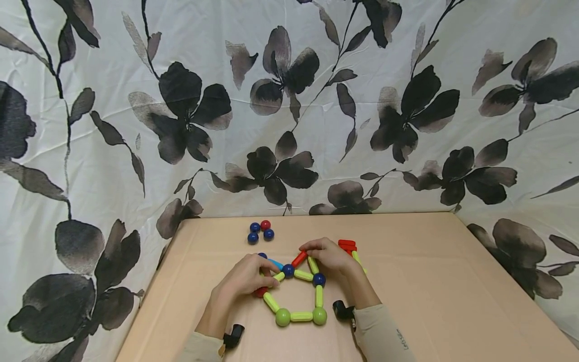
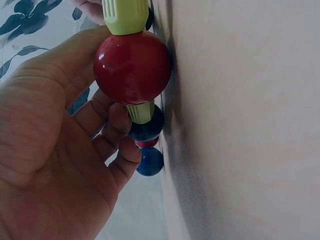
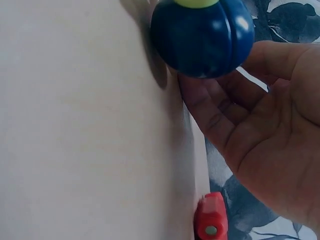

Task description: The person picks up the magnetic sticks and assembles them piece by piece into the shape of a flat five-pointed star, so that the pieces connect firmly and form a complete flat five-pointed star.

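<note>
Head view: a ball-and-rod frame [image 1: 303, 275] is sitting between the left hand [image 1: 246, 275] and the right hand [image 1: 330, 255].
Nearest, two green balls [image 1: 282, 317] are occupying about four and seven o'clock on the frame's ring. At nine, the left hand is pinching a red ball [image 2: 132, 67] between thumb and curled fingers. Blue balls [image 1: 318, 279] are marking two and twelve. From the twelve o'clock ball, a red rod [image 1: 299, 259] is slanting toward one, and the right hand is pinching its far end, fingertips partly hidden. Beyond that hand, toward two, other red rods [image 1: 347, 245] are lying on the tan tabletop [image 1: 452, 301]; toward eleven, three loose blue balls [image 1: 269, 234] and a loose red ball [image 1: 265, 225] are clustering. Farthest, a flower-printed cloth [image 1: 334, 125] is hanging.
</note>
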### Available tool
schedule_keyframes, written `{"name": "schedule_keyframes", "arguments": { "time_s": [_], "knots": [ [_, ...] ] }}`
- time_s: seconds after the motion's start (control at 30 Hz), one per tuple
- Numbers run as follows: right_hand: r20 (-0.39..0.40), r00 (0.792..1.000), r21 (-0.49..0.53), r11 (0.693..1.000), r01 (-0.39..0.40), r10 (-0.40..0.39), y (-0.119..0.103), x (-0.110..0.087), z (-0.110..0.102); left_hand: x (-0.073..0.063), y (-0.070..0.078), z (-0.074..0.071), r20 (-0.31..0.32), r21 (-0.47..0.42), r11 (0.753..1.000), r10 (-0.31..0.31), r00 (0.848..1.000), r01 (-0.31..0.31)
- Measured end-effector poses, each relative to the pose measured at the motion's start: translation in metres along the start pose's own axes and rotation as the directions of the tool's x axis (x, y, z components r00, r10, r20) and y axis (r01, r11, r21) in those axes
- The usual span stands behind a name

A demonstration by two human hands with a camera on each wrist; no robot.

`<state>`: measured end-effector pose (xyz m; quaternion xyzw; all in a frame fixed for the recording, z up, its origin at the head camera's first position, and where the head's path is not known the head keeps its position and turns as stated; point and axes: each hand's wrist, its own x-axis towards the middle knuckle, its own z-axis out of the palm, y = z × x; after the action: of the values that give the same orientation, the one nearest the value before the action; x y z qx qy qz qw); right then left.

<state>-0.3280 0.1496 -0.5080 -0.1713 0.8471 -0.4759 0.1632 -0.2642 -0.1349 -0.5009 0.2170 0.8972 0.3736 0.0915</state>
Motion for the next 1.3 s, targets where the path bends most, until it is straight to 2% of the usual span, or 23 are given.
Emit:
{"name": "schedule_keyframes", "arguments": {
  "time_s": [0.13, 0.23, 0.3, 0.4, 0.47, 0.53, 0.7, 0.77, 0.83, 0.9, 1.03, 1.13, 1.2, 1.3],
  "knots": [
    [-0.096, 0.995, -0.010, 1.000, -0.006, 0.005, -0.011, -0.006, -0.003, -0.001, 0.000, 0.000, 0.000, -0.008, 1.000, -0.004, 1.000, 0.004],
    [-0.158, 0.986, -0.067, 0.997, 0.036, -0.047, -0.024, -0.007, -0.004, -0.002, 0.000, 0.000, 0.001, -0.012, 1.000, -0.006, 1.000, 0.006],
    [-0.163, 0.982, -0.146, 0.986, 0.076, -0.099, -0.034, -0.003, -0.004, -0.001, 0.000, -0.001, 0.000, -0.011, 1.000, -0.005, 1.000, 0.005],
    [-0.105, 0.979, -0.275, 0.951, 0.139, -0.174, -0.051, 0.012, 0.002, -0.001, 0.000, -0.001, -0.003, -0.006, 1.000, -0.002, 1.000, 0.002],
    [-0.041, 0.979, -0.370, 0.913, 0.170, -0.199, -0.061, 0.025, 0.007, -0.001, -0.001, -0.001, -0.002, -0.001, 1.000, -0.001, 1.000, 0.001],
    [0.028, 0.973, -0.467, 0.858, 0.214, -0.228, -0.069, 0.040, 0.014, -0.001, -0.001, -0.001, 0.000, 0.003, 1.000, -0.001, 1.000, 0.001],
    [0.189, 0.937, -0.651, 0.678, 0.343, -0.293, -0.077, 0.074, 0.032, -0.001, -0.001, -0.002, -0.004, 0.017, 1.000, 0.021, 1.000, -0.021],
    [0.237, 0.923, -0.678, 0.629, 0.382, -0.304, -0.080, 0.082, 0.037, -0.001, -0.001, -0.002, -0.007, 0.023, 0.999, 0.036, 0.999, -0.036],
    [0.271, 0.917, -0.690, 0.605, 0.398, -0.293, -0.083, 0.086, 0.041, -0.001, -0.001, -0.002, -0.011, 0.023, 0.999, 0.045, 0.999, -0.045],
    [0.294, 0.921, -0.708, 0.590, 0.389, -0.255, -0.086, 0.087, 0.044, -0.001, -0.002, -0.002, -0.013, 0.022, 0.999, 0.047, 0.999, -0.047],
    [0.269, 0.951, -0.760, 0.573, 0.307, -0.151, -0.090, 0.084, 0.048, -0.001, -0.003, -0.001, -0.015, 0.012, 0.999, 0.045, 0.999, -0.045],
    [0.225, 0.970, -0.781, 0.579, 0.237, -0.093, -0.088, 0.081, 0.049, 0.000, -0.003, -0.001, -0.012, 0.009, 0.999, 0.047, 0.999, -0.047],
    [0.215, 0.974, -0.784, 0.581, 0.219, -0.077, -0.085, 0.079, 0.048, 0.000, -0.002, -0.001, -0.011, 0.008, 0.999, 0.045, 0.999, -0.045],
    [0.202, 0.976, -0.767, 0.606, 0.212, -0.085, -0.081, 0.074, 0.041, 0.000, -0.002, 0.000, -0.010, 0.007, 0.999, 0.036, 0.999, -0.035]
  ]
}}
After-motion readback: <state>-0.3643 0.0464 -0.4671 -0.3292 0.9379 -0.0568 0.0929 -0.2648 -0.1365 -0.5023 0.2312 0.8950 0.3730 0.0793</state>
